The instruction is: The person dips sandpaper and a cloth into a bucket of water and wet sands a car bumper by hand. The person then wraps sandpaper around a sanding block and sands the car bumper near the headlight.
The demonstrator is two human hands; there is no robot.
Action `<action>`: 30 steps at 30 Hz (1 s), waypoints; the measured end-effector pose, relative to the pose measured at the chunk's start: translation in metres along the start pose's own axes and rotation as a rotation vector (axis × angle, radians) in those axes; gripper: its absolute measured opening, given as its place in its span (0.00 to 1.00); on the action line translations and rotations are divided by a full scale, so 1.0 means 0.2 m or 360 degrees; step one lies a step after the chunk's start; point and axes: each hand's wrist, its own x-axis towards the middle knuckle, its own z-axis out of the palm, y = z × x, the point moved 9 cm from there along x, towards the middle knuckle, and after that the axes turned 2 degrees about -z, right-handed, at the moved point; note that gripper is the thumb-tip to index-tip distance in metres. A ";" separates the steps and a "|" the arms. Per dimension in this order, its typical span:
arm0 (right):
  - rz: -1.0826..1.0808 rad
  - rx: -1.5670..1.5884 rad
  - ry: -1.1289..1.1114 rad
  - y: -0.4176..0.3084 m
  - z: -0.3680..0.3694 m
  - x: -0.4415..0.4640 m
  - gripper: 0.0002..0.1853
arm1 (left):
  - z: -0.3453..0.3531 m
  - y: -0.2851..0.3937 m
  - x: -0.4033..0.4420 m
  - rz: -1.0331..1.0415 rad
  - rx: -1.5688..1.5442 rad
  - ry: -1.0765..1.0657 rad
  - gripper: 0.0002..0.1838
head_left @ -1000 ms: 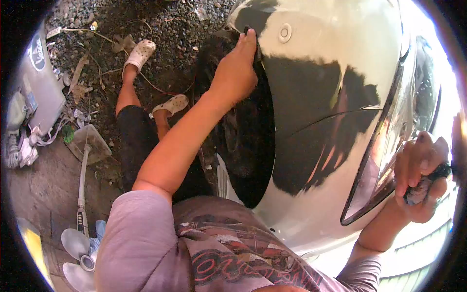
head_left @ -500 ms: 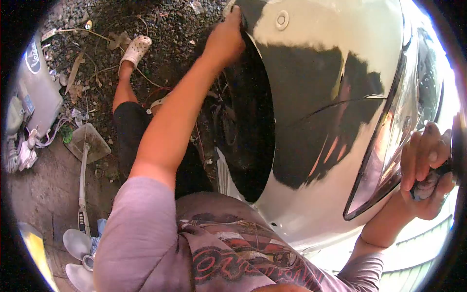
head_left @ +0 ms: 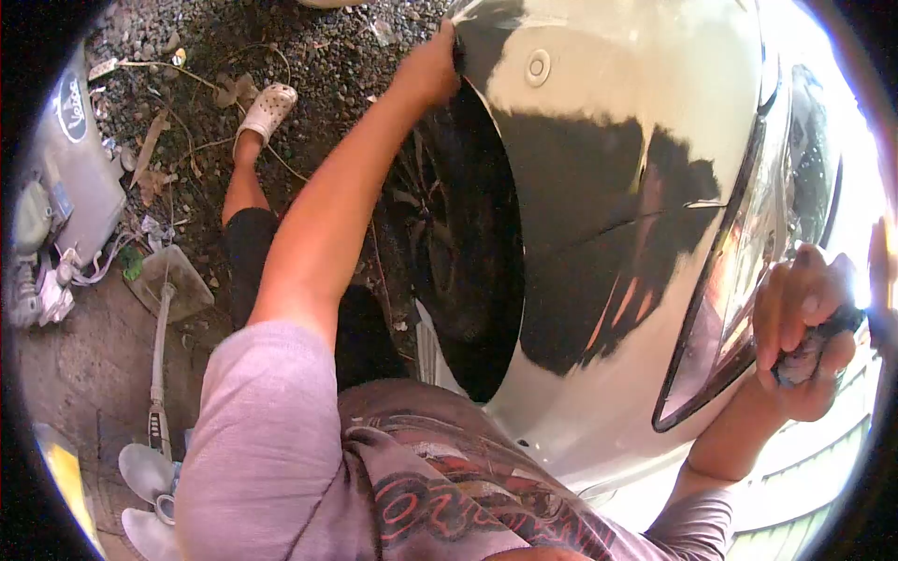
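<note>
At the far left I have a grey plastic panel [head_left: 92,178] with an oval badge, and lower down a yellow object [head_left: 65,477] cut by the dark rim of my view. Next to these lies a fan, its pale blades [head_left: 145,472] near the bottom, its pole [head_left: 157,374] running up to a squarish base [head_left: 195,292]. Gravel [head_left: 327,70] spreads behind, strewn with dry leaves [head_left: 150,150], and a foot wears a pale perforated clog [head_left: 269,114] on it.

My left hand [head_left: 428,70] is at the upper edge of the wheel arch, fingertips against the rim of the white car fender [head_left: 589,65]; something dark sits beside them, and I cannot tell whether I am gripping it. Below that hand is the black tyre [head_left: 500,271], tucked under the arch.

Right of the tyre, the fender carries a large dark grey patch [head_left: 571,243], ragged at its edges, crossed by a thin seam, with a small round side lamp [head_left: 537,67] above it. The headlight [head_left: 716,327] borders the bodywork farther right.

My right hand [head_left: 793,304] is at the far right, near the headlight, its fingers curled around a dark crumpled pad [head_left: 800,363].
</note>
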 end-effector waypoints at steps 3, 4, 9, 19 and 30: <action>0.0037 -0.0007 0.0041 0.02 -0.01 -0.01 0.17 | -0.07 0.21 -0.32 0.0046 -0.0006 -0.0157 0.46; -0.0004 0.0028 -0.0035 0.02 0.02 0.01 0.16 | -0.10 0.28 -0.40 0.0213 -0.0005 0.0052 0.45; -0.0105 -0.0039 -0.0066 -0.01 0.02 0.03 0.17 | -0.05 0.05 -0.06 -0.0067 0.0034 -0.0032 0.44; -0.0103 0.0012 -0.0086 -0.01 0.01 0.06 0.14 | -0.15 0.27 -0.25 0.0001 0.0099 -0.0107 0.45; -0.0107 -0.0057 -0.0092 0.01 0.01 0.03 0.19 | -0.16 0.33 -0.27 0.0102 0.0120 -0.0074 0.43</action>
